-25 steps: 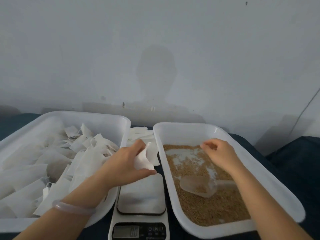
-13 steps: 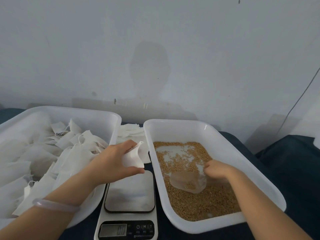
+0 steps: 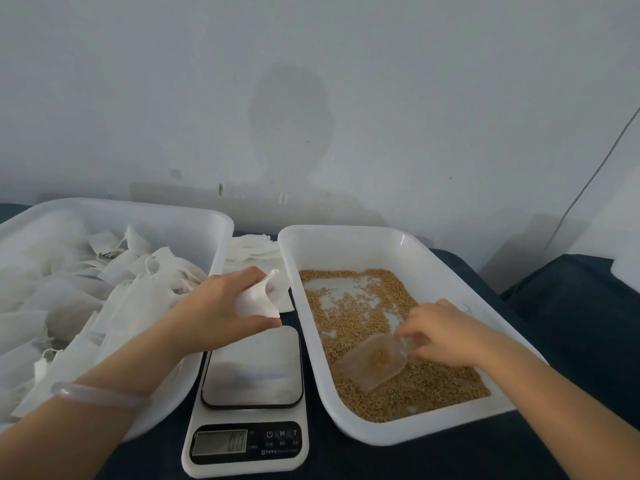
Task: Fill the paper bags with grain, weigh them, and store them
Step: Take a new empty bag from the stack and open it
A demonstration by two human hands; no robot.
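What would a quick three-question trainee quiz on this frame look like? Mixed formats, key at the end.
1. True or false: grain covers the whole floor of its tray.
2. The right hand has its grip on: A) clear scoop B) digital scale C) bracelet.
3. Fill in: the left hand holds an open ___.

Key
1. False: bare patches of floor show at the far end.
2. A, by the handle, with the scoop lying in the grain.
3. paper bag
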